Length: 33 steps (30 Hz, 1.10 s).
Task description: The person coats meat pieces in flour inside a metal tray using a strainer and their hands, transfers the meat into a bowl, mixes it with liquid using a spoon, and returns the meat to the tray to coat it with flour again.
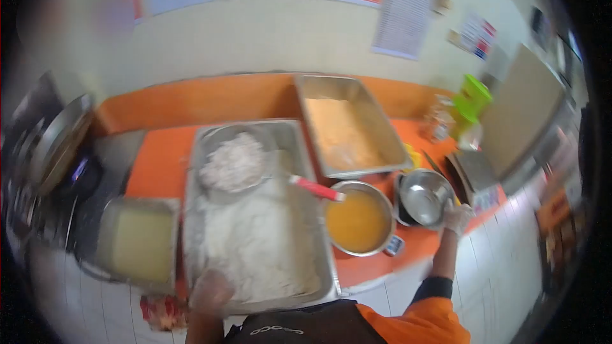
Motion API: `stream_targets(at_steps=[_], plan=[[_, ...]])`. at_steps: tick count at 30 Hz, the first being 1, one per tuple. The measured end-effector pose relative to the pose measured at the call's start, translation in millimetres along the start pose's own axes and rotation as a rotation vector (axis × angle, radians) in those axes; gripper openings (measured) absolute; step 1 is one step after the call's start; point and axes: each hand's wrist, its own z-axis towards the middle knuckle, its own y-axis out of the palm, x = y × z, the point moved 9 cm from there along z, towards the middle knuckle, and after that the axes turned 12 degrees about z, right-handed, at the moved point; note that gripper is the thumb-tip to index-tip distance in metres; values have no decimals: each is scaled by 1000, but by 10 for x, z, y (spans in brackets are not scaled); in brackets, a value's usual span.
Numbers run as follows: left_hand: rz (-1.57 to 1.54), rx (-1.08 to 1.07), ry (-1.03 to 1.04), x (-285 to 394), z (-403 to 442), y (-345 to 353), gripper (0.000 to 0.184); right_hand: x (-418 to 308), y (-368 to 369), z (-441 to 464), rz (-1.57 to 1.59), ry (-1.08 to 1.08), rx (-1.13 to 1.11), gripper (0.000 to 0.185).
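Observation:
My right hand [458, 218], in a clear plastic glove, is at the right rim of a shiny metal bowl [426, 199] and seems to grip it. The bowl sits in or over a dark-sided container on the orange counter. Blurred by motion, my left hand [212, 288] is over the front left edge of a large metal tray [328, 274] of white flour [261, 236]; its fingers cannot be made out. In that tray stands a round container of pale, flour-coated pieces [234, 162]. A red-handled tool [317, 188] lies between the tray and a bowl of orange-yellow liquid [357, 220].
Behind stands a deep metal pan [382, 171] with orange powder. A square container of pale yellow liquid [141, 242] is at the left, near a dark stove area [83, 178]. A small dark-and-white device [394, 246] lies by the front edge. Green containers [472, 100] stand back right.

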Motion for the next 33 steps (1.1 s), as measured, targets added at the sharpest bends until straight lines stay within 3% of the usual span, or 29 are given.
stream_targets(at_steps=[3, 4, 5, 6, 8, 11, 12, 20, 22, 23, 27, 29, 32, 33], plan=[[151, -18, 95, -96, -24, 307, 15, -1427, 43, -301, 118, -609, 1, 35], [180, -31, 120, -26, 5, 333, 16, -1978, -46, -527, 260, -647, -38, 26], [183, -37, 127, 36, 23, 284, 16, -2607, -282, -844, 670, -689, -215, 24], [164, -47, 118, 100, 47, 229, 16, -3091, -427, -1257, 627, -1020, -47, 23], [122, -55, 98, 225, 105, 87, 16, -3847, -23, -1720, 782, -1061, -439, 21], [83, -50, 77, 318, 117, -56, 16, -4870, 178, -2809, 699, -1589, -688, 26], [73, -45, 70, 329, 100, -79, 16, -5128, 93, -3111, 667, -1561, -957, 39], [6, -41, -7, 470, -12, -627, 16, -5527, 789, -3740, -35, -1505, -950, 34], [285, -79, 219, 513, -6, -356, 17, -5587, 1434, -3767, -48, -1578, -941, 36], [430, -92, 330, 493, 1, -179, 18, -5651, 1386, -3753, -70, -1540, -1000, 38], [163, 14, 215, 326, -8, 4, 18, -5837, 370, -3401, -186, -1366, -1253, 43], [1, -52, 149, 427, -72, -445, 18, -5828, 318, -3438, -203, -1377, -1263, 45], [67, -48, 197, 374, -21, -211, 20, -5770, 464, -3901, -157, -1555, -1099, 46], [3, -63, 107, 326, 6, -257, 21, -5774, 522, -4066, -139, -1614, -1037, 46]])
